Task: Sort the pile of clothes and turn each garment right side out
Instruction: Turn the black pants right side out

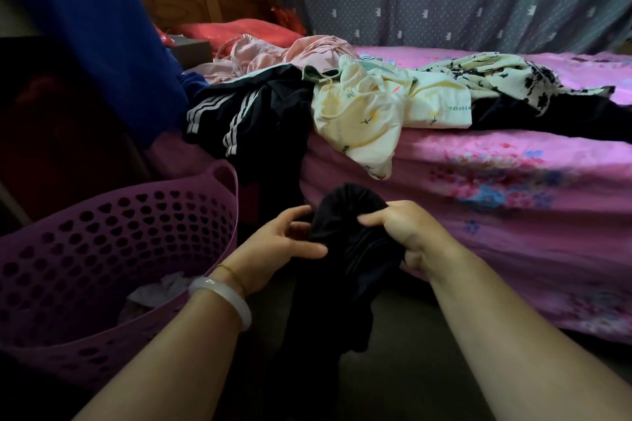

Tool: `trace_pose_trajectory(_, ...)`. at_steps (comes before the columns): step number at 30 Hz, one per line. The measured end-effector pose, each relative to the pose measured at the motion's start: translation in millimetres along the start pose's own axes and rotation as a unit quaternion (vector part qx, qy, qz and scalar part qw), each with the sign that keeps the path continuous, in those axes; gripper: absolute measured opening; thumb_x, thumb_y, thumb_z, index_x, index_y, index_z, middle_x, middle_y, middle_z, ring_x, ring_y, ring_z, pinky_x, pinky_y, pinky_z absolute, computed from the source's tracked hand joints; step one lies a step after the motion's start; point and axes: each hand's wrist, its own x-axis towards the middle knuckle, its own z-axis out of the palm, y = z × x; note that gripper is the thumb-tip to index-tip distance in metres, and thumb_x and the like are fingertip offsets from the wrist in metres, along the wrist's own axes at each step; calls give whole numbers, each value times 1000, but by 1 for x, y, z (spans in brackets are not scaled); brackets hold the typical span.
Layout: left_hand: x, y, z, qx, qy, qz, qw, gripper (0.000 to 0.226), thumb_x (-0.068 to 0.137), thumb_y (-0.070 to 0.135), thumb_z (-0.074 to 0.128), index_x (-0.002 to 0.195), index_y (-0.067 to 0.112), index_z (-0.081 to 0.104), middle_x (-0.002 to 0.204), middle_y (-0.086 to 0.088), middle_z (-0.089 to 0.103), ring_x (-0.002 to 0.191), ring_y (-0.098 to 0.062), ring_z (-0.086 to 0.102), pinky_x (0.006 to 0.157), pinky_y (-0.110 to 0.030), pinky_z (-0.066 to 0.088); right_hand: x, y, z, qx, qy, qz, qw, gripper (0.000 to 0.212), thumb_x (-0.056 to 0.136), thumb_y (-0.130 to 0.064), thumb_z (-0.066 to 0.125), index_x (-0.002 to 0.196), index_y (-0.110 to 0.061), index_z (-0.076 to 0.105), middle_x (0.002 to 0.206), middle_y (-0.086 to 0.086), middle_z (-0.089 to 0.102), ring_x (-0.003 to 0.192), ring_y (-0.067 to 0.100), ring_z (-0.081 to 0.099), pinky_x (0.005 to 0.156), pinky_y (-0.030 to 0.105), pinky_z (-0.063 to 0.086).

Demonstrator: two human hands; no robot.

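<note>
The left grip [290, 239] and right grip [402, 232] both clench a bunched black garment [343, 212], held before the pink bed [496, 188] that carries the clothes pile [359, 102], beside a purple basket [119, 232].

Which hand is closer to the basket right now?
Left. The left hand grips the garment just right of the basket; the right hand grips the garment's far side, farther from the basket.
</note>
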Motion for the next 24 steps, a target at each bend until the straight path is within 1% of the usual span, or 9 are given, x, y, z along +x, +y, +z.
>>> trace_pose_trajectory(3, -1, -15, 2, 106, -44, -38, 993, 98, 63, -4, 82, 141, 30, 35, 130, 4, 52, 114, -15, 57, 91, -27, 52, -3, -11, -1, 73, -15, 33, 997, 26, 84, -9, 63, 107, 2, 68, 94, 20, 72, 83, 34, 70, 74, 39, 57)
trace_pose_trajectory(6, 3, -36, 20, 190, -42, -48, 980, 100, 57, 1, 87, 138, 25, 34, 127, 8, 54, 121, -11, 51, 94, -22, 48, -11, -23, 6, 145, -59, 44, 987, 19, 89, -11, 57, 99, 0, 69, 87, 16, 73, 75, 27, 70, 60, 32, 57)
trace_pose_trajectory(8, 9, -49, 33, 276, -5, -8, 961, 90, 58, 12, 89, 134, 20, 42, 121, 10, 53, 120, -9, 50, 92, -18, 45, -18, -30, 14, 201, -105, 44, 973, 21, 92, -13, 52, 97, -2, 69, 86, 14, 73, 72, 26, 70, 56, 31, 57)
trace_pose_trajectory(10, 12, -60, 47, 266, 42, 15, 963, 66, 61, 19, 88, 119, 20, 57, 108, 12, 58, 109, -8, 57, 87, -17, 47, -24, -36, 23, 257, -144, 42, 955, 25, 93, -15, 49, 98, -1, 69, 90, 15, 73, 74, 28, 70, 62, 35, 58)
trace_pose_trajectory(13, 18, -68, 57, 106, 142, 11, 984, 33, 71, 10, 81, 100, 15, 66, 97, 3, 69, 97, -16, 66, 85, -29, 55, -24, -39, 33, 308, -184, 51, 932, 35, 94, -20, 46, 86, 2, 72, 86, 19, 73, 69, 30, 72, 62, 39, 59)
trace_pose_trajectory(16, 24, -64, 51, 31, 250, -66, 966, 32, 91, 1, 50, 122, -4, 54, 122, -21, 61, 115, -37, 58, 98, -46, 49, -16, -37, 33, 353, -194, 53, 914, 43, 94, -24, 47, 74, 3, 75, 83, 20, 73, 65, 32, 72, 59, 44, 58)
trace_pose_trajectory(18, 22, -56, 43, -139, 263, -110, 948, 37, 98, 10, 40, 131, -2, 48, 132, -20, 54, 122, -38, 52, 102, -46, 45, -10, -32, 27, 372, -165, 50, 912, 38, 92, -25, 50, 79, 0, 75, 84, 19, 73, 65, 32, 72, 61, 46, 58)
trace_pose_trajectory(21, 13, -33, 28, -491, 179, -87, 848, 38, 100, 30, 39, 125, 7, 55, 121, -19, 60, 111, -37, 56, 99, -46, 44, 3, -14, 15, 381, -76, 58, 920, 32, 93, -27, 49, 86, -6, 72, 83, 18, 74, 66, 32, 72, 62, 48, 58)
trace_pose_trajectory(24, 13, -13, 18, -610, 169, -35, 773, 34, 96, 28, 47, 120, 6, 58, 122, -21, 59, 116, -38, 55, 103, -48, 42, 10, 22, 15, 316, -16, 120, 941, 27, 91, -30, 50, 88, -10, 68, 73, 17, 73, 67, 33, 70, 66, 43, 57)
